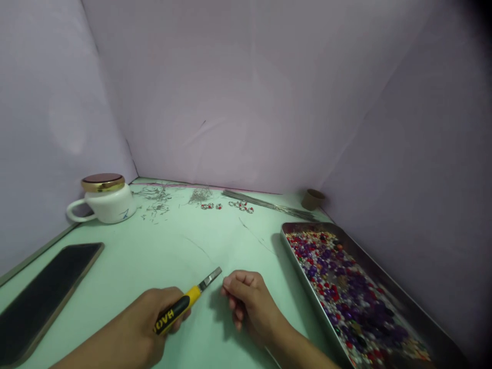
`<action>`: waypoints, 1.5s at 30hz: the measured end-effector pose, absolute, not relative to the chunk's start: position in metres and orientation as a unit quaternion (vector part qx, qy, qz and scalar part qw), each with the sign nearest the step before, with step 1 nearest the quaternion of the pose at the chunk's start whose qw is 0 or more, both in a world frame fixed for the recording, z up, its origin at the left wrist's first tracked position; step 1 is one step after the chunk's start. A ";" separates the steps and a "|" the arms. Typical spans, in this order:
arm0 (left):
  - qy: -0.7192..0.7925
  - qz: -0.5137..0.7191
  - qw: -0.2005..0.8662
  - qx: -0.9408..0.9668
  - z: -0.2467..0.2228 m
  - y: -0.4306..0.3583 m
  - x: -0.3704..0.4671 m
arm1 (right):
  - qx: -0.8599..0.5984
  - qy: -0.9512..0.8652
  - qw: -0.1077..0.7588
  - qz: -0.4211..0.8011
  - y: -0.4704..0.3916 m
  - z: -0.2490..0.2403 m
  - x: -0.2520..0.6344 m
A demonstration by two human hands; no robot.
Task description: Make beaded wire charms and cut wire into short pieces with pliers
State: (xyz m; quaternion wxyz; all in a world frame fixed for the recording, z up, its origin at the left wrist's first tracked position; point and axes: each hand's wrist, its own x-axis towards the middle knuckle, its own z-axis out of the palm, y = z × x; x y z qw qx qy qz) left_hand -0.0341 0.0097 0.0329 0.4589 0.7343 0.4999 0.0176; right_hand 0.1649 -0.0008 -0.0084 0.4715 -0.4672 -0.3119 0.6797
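My left hand [159, 320] is closed around yellow-and-black pliers [177, 311], seen edge-on with the metal jaws pointing up and right. Just right of their tip, my right hand [249, 302] is in a pinch, thumb against forefinger. What sits between those fingertips is too fine to make out. Beyond the hands, faint thin wires [255, 236] lie on the pale green tabletop [154, 261]. Farther back are small red-and-silver beaded pieces [241, 206] and a bundle of straight wires [269, 203].
On the right stands a metal tray [307, 287] of mixed beads [338, 277], with a small brown cup [312, 199] behind it. A dark phone [49, 300] and a lidded white mug [109, 204] are at left. Tangled wire pieces [156, 197] lie near the back wall.
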 end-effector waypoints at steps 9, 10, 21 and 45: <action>0.480 0.069 0.519 0.704 0.048 0.017 -0.035 | -0.388 -0.264 0.456 0.756 0.004 -0.008 0.169; 0.472 0.073 0.522 0.706 0.047 0.017 -0.035 | -0.387 -0.257 0.450 0.763 0.005 -0.007 0.170; 0.449 0.066 0.476 0.753 0.041 0.013 -0.037 | -0.377 -0.310 0.458 0.743 0.005 -0.006 0.170; 0.458 0.113 0.606 0.641 0.032 0.031 -0.050 | -0.399 -0.185 0.580 0.686 0.006 -0.007 0.171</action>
